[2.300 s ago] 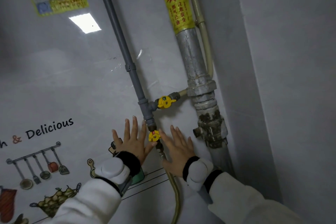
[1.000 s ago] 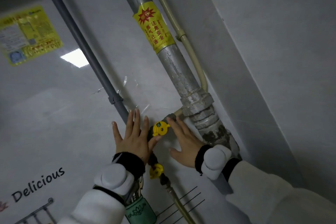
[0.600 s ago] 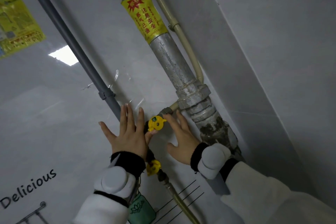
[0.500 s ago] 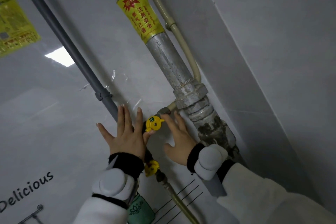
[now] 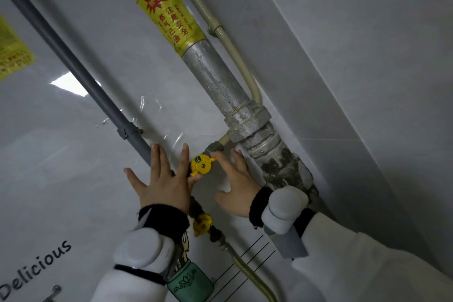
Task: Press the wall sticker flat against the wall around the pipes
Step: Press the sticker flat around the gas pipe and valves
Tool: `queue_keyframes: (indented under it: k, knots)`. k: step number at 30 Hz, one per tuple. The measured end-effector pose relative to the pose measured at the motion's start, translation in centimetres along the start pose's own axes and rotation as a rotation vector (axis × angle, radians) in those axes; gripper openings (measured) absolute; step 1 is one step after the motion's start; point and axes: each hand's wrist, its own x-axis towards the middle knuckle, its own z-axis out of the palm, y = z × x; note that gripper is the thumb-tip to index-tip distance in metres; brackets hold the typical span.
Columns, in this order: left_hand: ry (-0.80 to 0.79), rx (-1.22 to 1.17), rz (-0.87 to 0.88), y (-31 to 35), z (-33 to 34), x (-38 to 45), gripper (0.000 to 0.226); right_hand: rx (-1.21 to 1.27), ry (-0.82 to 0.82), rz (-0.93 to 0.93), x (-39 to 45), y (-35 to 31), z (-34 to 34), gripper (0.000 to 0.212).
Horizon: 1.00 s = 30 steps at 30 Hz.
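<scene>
A glossy, mostly clear wall sticker [image 5: 73, 179] with black "Delicious" lettering covers the grey wall. Its top edge shows wrinkles [image 5: 149, 117] behind the thin grey pipe [image 5: 81, 73]. My left hand [image 5: 163, 184] lies flat on the sticker with fingers spread, left of the yellow valve handle [image 5: 199, 164]. Right of that valve, my right hand [image 5: 234, 186] presses flat between the thin pipe and the thick metal pipe [image 5: 220, 86]. Neither hand holds anything.
A second yellow valve [image 5: 202, 224] and a braided hose [image 5: 252, 277] run below my hands. A beige hose [image 5: 235, 56] follows the thick pipe, which carries a yellow warning label [image 5: 169, 19]. The wall corner [image 5: 343, 110] lies right. A yellow notice [image 5: 12, 54] hangs far left.
Both hands have slid up the wall from beside the lower valve to either side of the upper yellow valve, still pressed flat. The view has tilted.
</scene>
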Motion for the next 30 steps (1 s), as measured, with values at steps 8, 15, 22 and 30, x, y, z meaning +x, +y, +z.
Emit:
queue_keyframes:
  k: [8, 15, 22, 30]
  knots:
    - [-0.002, 0.131, 0.072, -0.6, -0.4, 0.6, 0.067, 0.005, 0.026, 0.013, -0.1, -0.4, 0.5, 0.078]
    - [0.069, 0.126, 0.198, -1.3, -1.0, 1.4, 0.061, 0.037, 0.065, 0.005, -0.5, -0.4, 1.2, 0.075]
    - [0.113, 0.269, 0.317, -1.0, -3.1, 2.8, 0.073, 0.170, 0.049, 0.040, -1.2, 0.0, 2.6, 0.077]
    - [0.128, 0.441, 0.257, -1.1, -3.1, 3.8, 0.086, 0.394, 0.041, 0.079, -2.1, -0.8, 4.6, 0.079]
